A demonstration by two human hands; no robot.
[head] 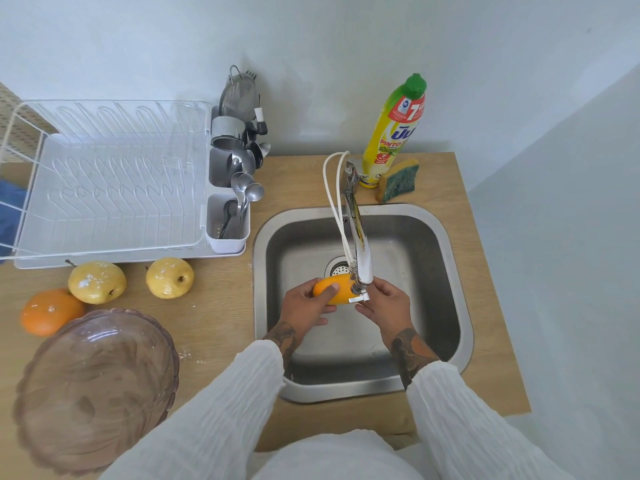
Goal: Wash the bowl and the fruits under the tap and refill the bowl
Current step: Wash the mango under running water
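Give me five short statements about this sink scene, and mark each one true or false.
1. The left hand holds an orange fruit over the sink. True.
2. The glass bowl sits inside the sink. False: it stands on the counter, left of the sink.
3. Two yellow pears lie on the counter. True.
4. The dish rack is full of plates. False: no plates in it.
5. The sponge lies in the sink. False: it leans by the soap bottle.

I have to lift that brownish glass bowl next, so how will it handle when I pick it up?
The bowl looks like thick tinted glass, so probably heavy for its size and breakable if knocked. If wet from rinsing it may be slippery; I cannot confirm that. Its wide scalloped rim suggests two hands, though the left hand holds a fruit.
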